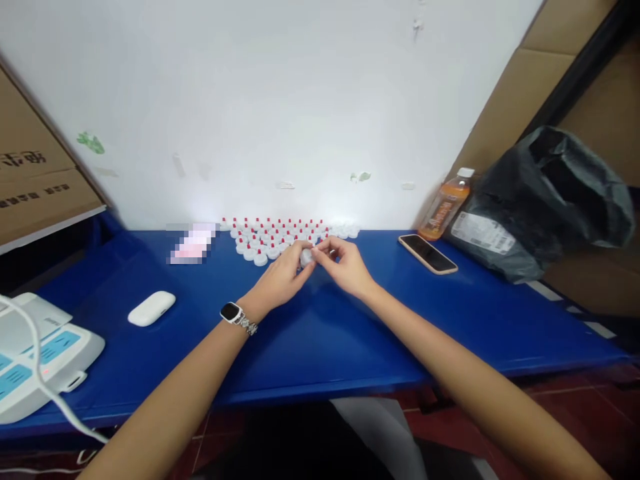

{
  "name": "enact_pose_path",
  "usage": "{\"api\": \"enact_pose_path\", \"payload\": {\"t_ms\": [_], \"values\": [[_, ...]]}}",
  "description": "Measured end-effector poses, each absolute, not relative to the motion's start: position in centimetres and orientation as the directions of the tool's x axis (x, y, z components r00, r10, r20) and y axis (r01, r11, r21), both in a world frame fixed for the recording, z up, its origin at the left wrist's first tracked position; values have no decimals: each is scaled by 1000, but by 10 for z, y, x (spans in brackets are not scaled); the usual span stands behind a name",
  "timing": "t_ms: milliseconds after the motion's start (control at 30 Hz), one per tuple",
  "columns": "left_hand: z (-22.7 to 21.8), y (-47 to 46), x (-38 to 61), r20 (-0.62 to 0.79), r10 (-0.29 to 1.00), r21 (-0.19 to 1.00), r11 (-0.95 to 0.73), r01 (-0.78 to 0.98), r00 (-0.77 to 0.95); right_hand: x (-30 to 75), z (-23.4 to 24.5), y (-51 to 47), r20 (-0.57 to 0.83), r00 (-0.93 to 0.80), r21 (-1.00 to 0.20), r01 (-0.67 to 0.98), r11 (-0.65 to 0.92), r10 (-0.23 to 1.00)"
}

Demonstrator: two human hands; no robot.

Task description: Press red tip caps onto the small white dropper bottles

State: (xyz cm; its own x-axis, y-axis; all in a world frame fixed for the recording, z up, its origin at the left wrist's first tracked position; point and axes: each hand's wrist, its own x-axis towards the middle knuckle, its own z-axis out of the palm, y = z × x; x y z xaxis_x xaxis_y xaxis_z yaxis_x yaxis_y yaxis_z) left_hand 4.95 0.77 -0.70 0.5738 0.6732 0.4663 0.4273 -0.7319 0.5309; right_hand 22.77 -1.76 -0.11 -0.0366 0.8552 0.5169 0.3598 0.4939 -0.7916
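Observation:
My left hand (285, 275) is closed around a small white round cap (307, 258), held just above the blue table. From the other side, my right hand (346, 267) pinches at the top of that same cap with thumb and forefinger; whether a small tip lies between those fingers is hidden. Just beyond my hands stand several white caps with red tips (261, 257), grouped in rows by the wall. To their right, plain white caps (347, 230) lie clustered without red tips.
A phone (429, 254), an orange drink bottle (447, 204) and a black plastic bag (520, 207) are at the right. At the left lie a white earbud case (152, 309), a blurred pinkish card (193, 244) and a power strip (45, 360) with a cable. A white wall (280, 100) rises behind the blue table (310, 353).

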Motion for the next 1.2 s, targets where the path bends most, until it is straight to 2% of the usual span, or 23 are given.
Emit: {"api": "enact_pose_path", "payload": {"t_ms": [100,167,267,367,500,633,900,1033,1100,1200], "values": [[-6,17,30,384,712,568,-684,457,588,218,-3,-11,489,-104,-783,384,489,866],[-6,25,14,363,766,591,-629,505,531,217,-4,-3,496,-134,-730,472,495,858],[-5,34,-9,354,832,620,-550,559,427,216,-1,10,508,-239,-518,683,515,828],[-6,36,-21,331,869,639,-494,590,369,210,5,22,448,-350,-282,818,501,823],[-7,30,-19,284,878,661,-471,584,387,195,9,36,355,-475,-61,847,528,805],[-9,25,-14,295,859,656,-500,565,418,183,4,42,311,-562,28,812,584,766],[-10,23,-13,310,835,645,-536,546,454,177,-7,35,334,-535,-3,823,568,776],[-10,22,-11,313,830,646,-543,537,462,182,-6,28,399,-507,-80,810,580,764],[-11,21,-9,317,826,643,-548,534,466,186,-4,25,487,-427,-224,782,581,762],[-11,17,-4,328,810,631,-571,525,486,191,-5,21,545,-194,-623,557,549,816]]}}
